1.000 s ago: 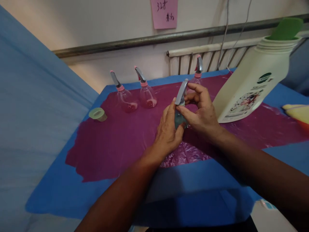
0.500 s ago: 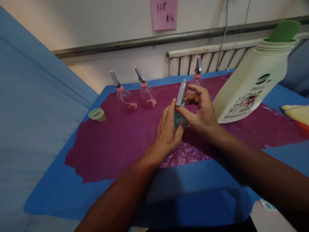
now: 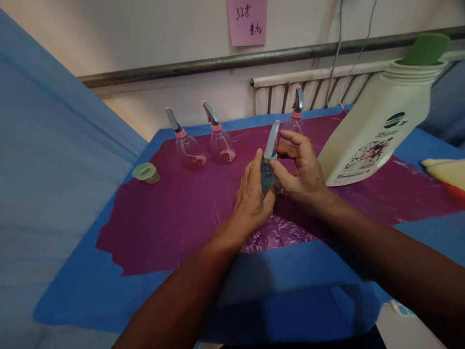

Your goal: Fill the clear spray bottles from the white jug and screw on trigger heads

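Overall, the pink sheet (image 3: 163,218) spreads over the blue counter (image 3: 83,286), beneath and around both hands. Well out to the left of the hands lies a small pale cup (image 3: 145,172). Between it and the hands, but farther back, stand the first spray bottle (image 3: 189,152) and the second spray bottle (image 3: 220,145), heads on, with a little pink liquid in each.

The left hand (image 3: 252,189) is curled part closed around the green bottle (image 3: 269,177), which stands upright between both palms; whether its base touches the sheet is hidden. Its grey spray head (image 3: 271,140) sits over the neck. The right hand (image 3: 305,167) is half open, thumb at the collar and the other fingers loosely bent beside the head.

Just behind the right hand is the third spray bottle (image 3: 296,118), also topped. To its right stands a big jug (image 3: 378,131), neck threads bare.

So three bottles look finished and the green one nearly so; how tight its head is, and whether anything else remains, I cannot tell.
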Demonstrator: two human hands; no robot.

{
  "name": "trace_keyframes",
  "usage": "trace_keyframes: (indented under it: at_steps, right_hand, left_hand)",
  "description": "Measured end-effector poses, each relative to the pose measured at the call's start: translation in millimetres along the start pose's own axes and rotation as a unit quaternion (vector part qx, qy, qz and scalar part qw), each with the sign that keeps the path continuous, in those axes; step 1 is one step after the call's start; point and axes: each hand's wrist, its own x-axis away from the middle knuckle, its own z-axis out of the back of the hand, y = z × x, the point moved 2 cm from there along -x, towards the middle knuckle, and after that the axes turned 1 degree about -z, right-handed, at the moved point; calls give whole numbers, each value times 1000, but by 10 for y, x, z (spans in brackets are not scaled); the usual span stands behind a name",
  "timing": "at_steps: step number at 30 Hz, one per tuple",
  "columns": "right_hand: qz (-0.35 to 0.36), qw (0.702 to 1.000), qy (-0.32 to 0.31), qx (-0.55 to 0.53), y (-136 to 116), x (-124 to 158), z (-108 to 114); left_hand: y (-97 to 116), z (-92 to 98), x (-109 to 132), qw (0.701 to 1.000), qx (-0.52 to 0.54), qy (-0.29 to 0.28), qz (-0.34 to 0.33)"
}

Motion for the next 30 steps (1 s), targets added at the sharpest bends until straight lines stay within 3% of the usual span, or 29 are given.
trace_keyframes:
  at_steps: [10, 20, 30]
  right_hand:
    - [-7, 1000, 13, -3, 30, 1, -21]
    - [-16, 1000, 6, 4, 63, 1, -60]
    - [-80, 994, -21, 76, -41, -176, 2]
  left_hand:
    - [-57, 12, 2, 1000, -2, 3, 25]
    - [-136, -37, 14, 997, -57, 42, 19]
    - [-13, -18, 2, 996, -70, 47, 41]
